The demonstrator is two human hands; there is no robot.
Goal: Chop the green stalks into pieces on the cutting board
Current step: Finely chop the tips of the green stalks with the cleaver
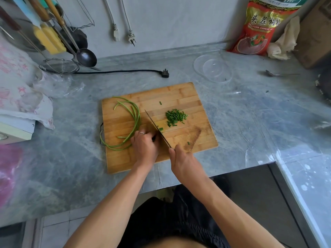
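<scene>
While chopping: keep cuts short and even.
Left hand [145, 145]: grips stalks [132, 120], fingers curled back.
Right hand [180, 158]: holds knife [157, 128].

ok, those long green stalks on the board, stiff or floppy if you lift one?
Probably floppy: the stalks lie in loose curves across the cutting board, one end drooping past its left edge. Likely light, being so thin. Being round, they may roll, which may be why the left hand pins them beside the knife.
</scene>
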